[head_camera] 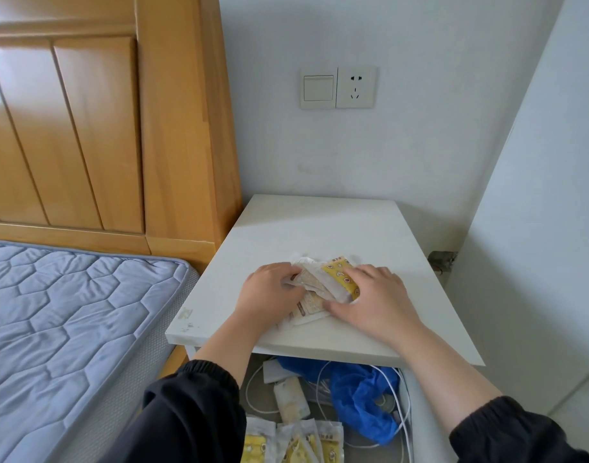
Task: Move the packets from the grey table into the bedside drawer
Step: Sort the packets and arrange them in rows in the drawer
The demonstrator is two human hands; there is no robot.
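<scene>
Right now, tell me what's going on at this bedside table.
A person is gathering a small pile of packets on the table top. The left hand grips the pile's left edge. The right hand lies over its right side, fingers fairly straight. Below, the drawer stands open, with other packets, a blue bag and white cables already inside. This pile has not gone in yet.
</scene>
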